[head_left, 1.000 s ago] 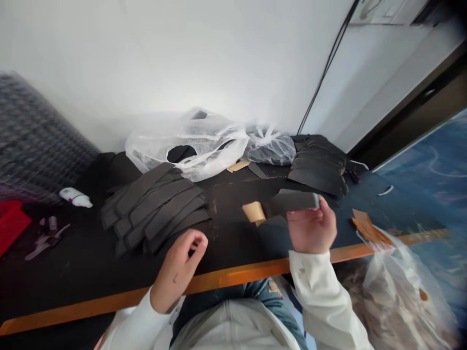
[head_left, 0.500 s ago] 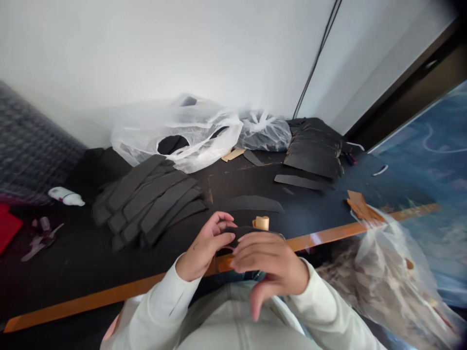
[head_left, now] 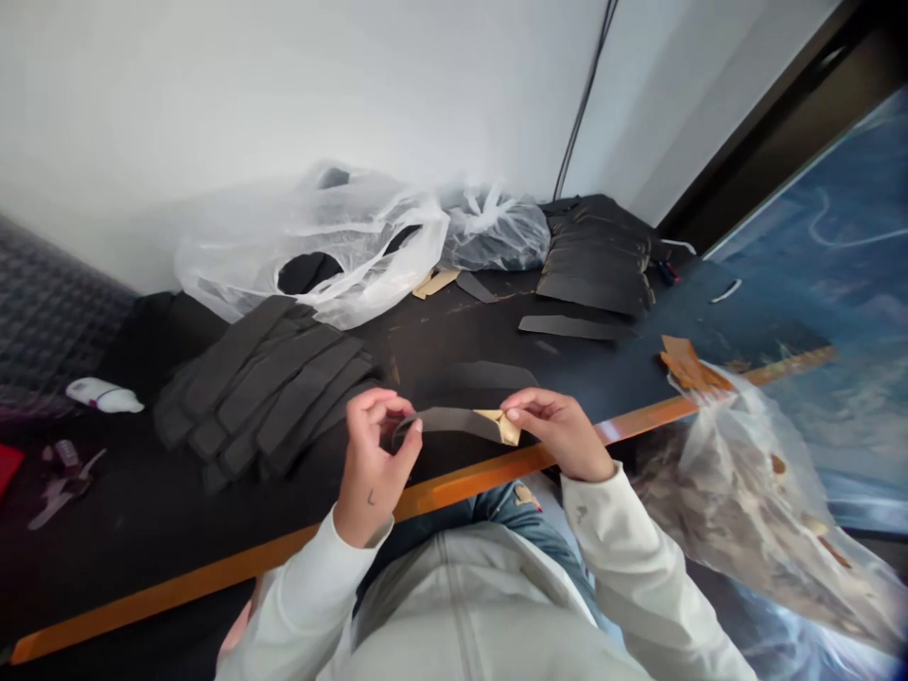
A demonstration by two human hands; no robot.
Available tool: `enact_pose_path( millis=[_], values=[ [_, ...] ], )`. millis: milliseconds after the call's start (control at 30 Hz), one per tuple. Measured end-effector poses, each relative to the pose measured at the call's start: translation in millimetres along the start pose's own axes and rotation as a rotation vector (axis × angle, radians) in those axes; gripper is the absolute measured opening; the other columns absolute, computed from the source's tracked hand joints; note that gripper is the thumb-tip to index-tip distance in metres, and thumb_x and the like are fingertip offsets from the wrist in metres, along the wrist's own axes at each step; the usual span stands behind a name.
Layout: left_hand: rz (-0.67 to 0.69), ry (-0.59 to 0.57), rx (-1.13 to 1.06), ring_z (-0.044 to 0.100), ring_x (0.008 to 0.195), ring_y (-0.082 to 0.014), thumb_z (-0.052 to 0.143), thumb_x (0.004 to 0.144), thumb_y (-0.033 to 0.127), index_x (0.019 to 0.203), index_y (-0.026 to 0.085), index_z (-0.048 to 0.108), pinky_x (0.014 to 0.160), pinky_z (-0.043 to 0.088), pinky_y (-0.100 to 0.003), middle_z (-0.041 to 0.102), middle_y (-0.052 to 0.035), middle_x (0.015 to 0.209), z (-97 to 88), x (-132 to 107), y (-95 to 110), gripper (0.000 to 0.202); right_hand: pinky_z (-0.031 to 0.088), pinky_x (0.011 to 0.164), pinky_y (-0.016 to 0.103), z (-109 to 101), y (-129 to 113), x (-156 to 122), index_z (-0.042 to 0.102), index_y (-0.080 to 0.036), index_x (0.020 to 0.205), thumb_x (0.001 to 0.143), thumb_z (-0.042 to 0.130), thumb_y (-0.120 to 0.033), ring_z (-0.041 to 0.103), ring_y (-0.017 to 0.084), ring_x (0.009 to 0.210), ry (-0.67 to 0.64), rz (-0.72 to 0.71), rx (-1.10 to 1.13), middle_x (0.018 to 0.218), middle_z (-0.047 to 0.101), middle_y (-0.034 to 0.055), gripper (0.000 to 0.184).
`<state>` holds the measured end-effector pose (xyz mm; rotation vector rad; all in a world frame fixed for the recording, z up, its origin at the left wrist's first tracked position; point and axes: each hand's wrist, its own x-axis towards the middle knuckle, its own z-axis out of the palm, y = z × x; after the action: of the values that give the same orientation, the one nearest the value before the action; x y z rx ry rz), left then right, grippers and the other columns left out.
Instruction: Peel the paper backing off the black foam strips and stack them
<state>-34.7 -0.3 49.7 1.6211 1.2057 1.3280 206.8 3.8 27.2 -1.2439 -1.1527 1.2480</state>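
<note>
Both my hands are raised just over the table's front edge, holding a dark strip with a rough, sandpaper-like face (head_left: 446,423) between them. My left hand (head_left: 375,452) pinches one end, which curls slightly. My right hand (head_left: 560,431) grips the other end, where a tan paper backing (head_left: 506,427) is folded back. A long stack of similar dark strips (head_left: 262,388) lies to the left of my hands. A curved dark strip (head_left: 489,375) lies flat just beyond them.
The black tabletop (head_left: 426,378) has an orange front edge (head_left: 213,558). Another pile of dark strips (head_left: 596,265) and a single strip (head_left: 571,327) lie at the back right. White plastic bags (head_left: 312,248) sit against the wall. A clear bag of scraps (head_left: 752,501) hangs at the right.
My hands have drawn apart from their close position over the table edge. The strip now stretches between them, with its tan backing folded at the right end. The view has tilted slightly.
</note>
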Motion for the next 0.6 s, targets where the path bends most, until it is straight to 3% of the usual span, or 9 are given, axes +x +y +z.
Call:
enact_pose_path(
  millis=[100, 233, 367, 467, 533, 600],
  values=[
    [0.132, 0.081, 0.022, 0.062, 0.087, -0.013, 0.064, 0.086, 0.013, 0.115, 0.025, 0.039, 0.081, 0.051, -0.028, 0.062, 0.0002, 0.094, 6.2, 1, -1, 0.041, 0.056, 0.064, 0.032, -18, 1, -9, 0.074, -0.021, 0.077, 0.066, 0.082, -0.054, 0.067, 0.017, 0.067, 0.151, -0.032, -0.007, 0.076, 0.074, 0.0053, 0.036],
    [0.159, 0.138, 0.053, 0.064, 0.086, -0.0132, 0.068, 0.082, 0.013, 0.113, 0.024, 0.04, 0.081, 0.052, -0.028, 0.062, 0.0003, 0.093, 12.2, 9, 2, 0.043, 0.056, 0.062, 0.031, -62, 4, -28, 0.074, -0.021, 0.081, 0.069, 0.08, -0.051, 0.067, 0.018, 0.067, 0.349, -0.04, -0.119, 0.076, 0.073, 0.0046, 0.033],
    [0.116, 0.182, 0.058, 0.065, 0.084, -0.0141, 0.071, 0.078, 0.017, 0.11, 0.024, 0.042, 0.079, 0.052, -0.028, 0.063, 0.001, 0.091, 10.2, 18, 5, 0.044, 0.056, 0.07, 0.033, -142, 22, -60, 0.072, -0.021, 0.089, 0.072, 0.075, -0.053, 0.069, 0.021, 0.081, 0.782, -0.077, -0.323, 0.089, 0.074, 0.0072, 0.036],
    [0.011, 0.16, 0.018, 0.066, 0.083, -0.0161, 0.074, 0.077, 0.021, 0.11, 0.024, 0.044, 0.078, 0.052, -0.03, 0.065, 0.0006, 0.091, 5.9, 21, 2, 0.045, 0.055, 0.075, 0.037, -209, 38, -88, 0.069, -0.021, 0.1, 0.08, 0.062, -0.053, 0.07, 0.026, 0.093, 1.126, 0.008, -0.572, 0.103, 0.073, 0.0141, 0.039],
    [-0.071, 0.144, -0.036, 0.066, 0.085, -0.0175, 0.075, 0.078, 0.024, 0.111, 0.025, 0.045, 0.079, 0.053, -0.031, 0.066, 0.0, 0.094, 4.0, 19, -2, 0.045, 0.052, 0.076, 0.042, -242, 47, -102, 0.069, -0.018, 0.098, 0.08, 0.062, -0.049, 0.069, 0.031, 0.092, 1.228, 0.104, -0.686, 0.103, 0.071, 0.0192, 0.036],
    [-0.146, 0.125, -0.105, 0.066, 0.09, -0.0183, 0.075, 0.079, 0.027, 0.114, 0.026, 0.047, 0.082, 0.053, -0.031, 0.066, -0.0005, 0.098, 3.9, 17, -8, 0.045, 0.05, 0.076, 0.046, -262, 58, -109, 0.069, -0.018, 0.093, 0.077, 0.063, -0.043, 0.069, 0.035, 0.088, 1.253, 0.2, -0.779, 0.096, 0.071, 0.0191, 0.031]
  ],
)
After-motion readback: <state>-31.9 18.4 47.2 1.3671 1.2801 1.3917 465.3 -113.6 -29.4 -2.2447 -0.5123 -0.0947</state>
